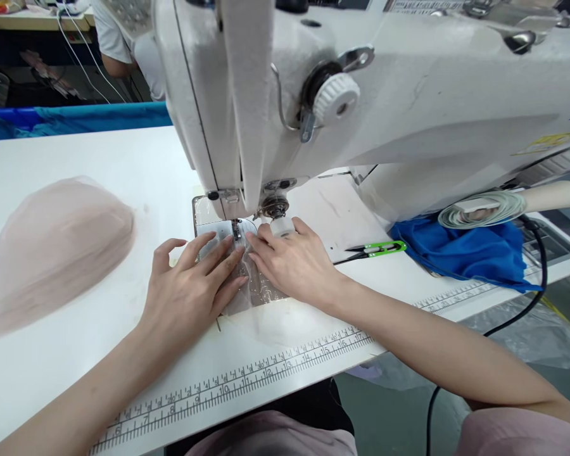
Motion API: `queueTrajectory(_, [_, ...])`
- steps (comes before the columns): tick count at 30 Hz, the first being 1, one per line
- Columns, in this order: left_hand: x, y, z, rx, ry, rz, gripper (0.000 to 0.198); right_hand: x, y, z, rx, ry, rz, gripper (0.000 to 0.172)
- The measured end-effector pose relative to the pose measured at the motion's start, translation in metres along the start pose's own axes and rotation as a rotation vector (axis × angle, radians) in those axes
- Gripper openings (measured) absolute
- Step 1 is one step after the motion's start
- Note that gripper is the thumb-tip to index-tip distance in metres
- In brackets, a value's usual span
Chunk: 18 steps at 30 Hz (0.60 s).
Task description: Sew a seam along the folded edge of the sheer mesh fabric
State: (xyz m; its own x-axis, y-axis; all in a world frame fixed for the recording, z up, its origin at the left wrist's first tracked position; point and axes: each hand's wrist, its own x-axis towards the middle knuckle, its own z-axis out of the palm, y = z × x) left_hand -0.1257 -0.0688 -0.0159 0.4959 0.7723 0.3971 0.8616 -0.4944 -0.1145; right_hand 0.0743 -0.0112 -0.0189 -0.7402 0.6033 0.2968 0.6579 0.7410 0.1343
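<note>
A white industrial sewing machine [408, 107] fills the upper middle of the view. Under its needle and presser foot [236, 231] lies a small piece of sheer pale mesh fabric [254, 288]. My left hand [190, 288] rests flat on the mesh just left of the needle, fingers stretched out. My right hand [289, 259] presses on the mesh just right of the needle, fingers together and pointing at the presser foot. A heap of the same pinkish mesh pieces [52, 247] sits on the table to the left.
Green-handled thread snips [377, 249] lie right of my right hand. Blue cloth [465, 250] and a coiled tape roll [484, 209] sit under the machine arm. A printed ruler [247, 373] runs along the table's front edge. Another person [123, 44] stands behind.
</note>
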Motion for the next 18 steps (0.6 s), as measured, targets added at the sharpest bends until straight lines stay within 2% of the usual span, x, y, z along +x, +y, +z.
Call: queueTrajectory(18, [0.0004,-0.0024,0.0054,-0.009,-0.013,-0.014,0.039,0.0030,0.0008,0.0008,0.021,-0.043,0.039,0.033])
